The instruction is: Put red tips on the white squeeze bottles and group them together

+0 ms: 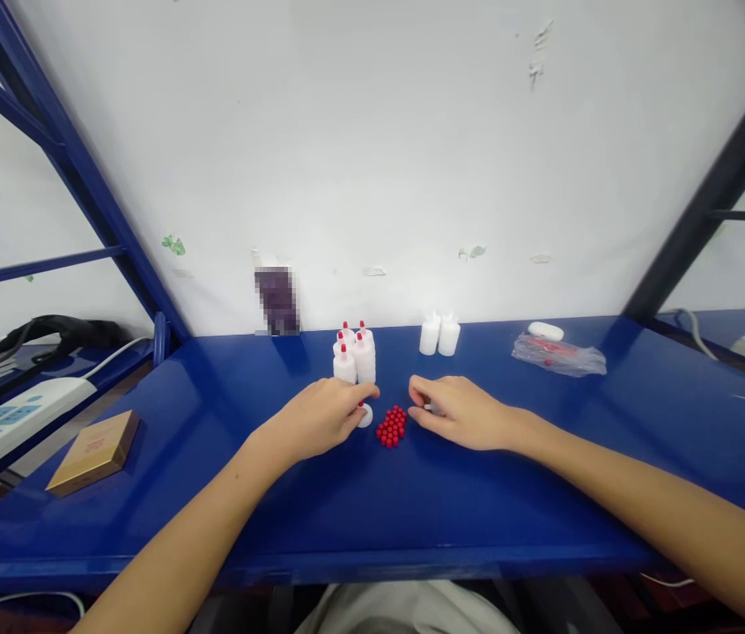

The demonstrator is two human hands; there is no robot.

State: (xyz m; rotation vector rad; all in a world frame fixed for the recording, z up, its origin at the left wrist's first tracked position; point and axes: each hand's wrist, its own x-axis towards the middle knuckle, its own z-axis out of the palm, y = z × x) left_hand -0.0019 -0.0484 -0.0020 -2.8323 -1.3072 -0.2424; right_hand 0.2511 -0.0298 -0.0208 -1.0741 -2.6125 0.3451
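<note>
Forearms (204, 519) angled inward, left hand (323, 417) pinching red-tipped bottle (365, 416), right hand (461, 412) curled, its grip unclear

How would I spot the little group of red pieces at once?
Start at the blue table and look between the left hand and the right hand. The small red pieces cluster there. Unlike the red tips on the white bottles, they sit directly on the table.

From my head cam: L hand (326, 416) at a white btl w/ red tip (365, 416), R hand (461, 412) partly round a white item (434, 409). Red caps (392, 426) between; red-tipped btls (364, 359) behind L hand, white btls (449, 336) near wall (372, 158).
</note>
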